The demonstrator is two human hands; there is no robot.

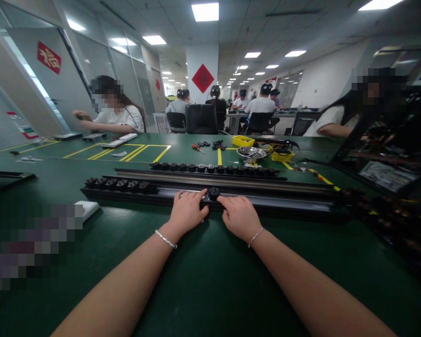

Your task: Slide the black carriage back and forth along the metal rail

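A long black rail with a pale inner channel (287,202) lies across the green table before me. One small black socket-like module (214,193) sits in it near the middle. My left hand (187,210) rests over the rail with fingers stretched out, its index fingertip close against the module's left side. From the right, the index finger of my right hand (240,214) presses at the module's edge while the other fingers curl in. At the rail's left end stands a row of similar modules (121,184).
Behind the rail lies another strip with several modules (210,169). Farther back are an orange-handled screwdriver (198,147), a metal bowl (251,153) and a yellow bin (243,141). A dark heap of parts (396,224) lies right. People sit across the table.
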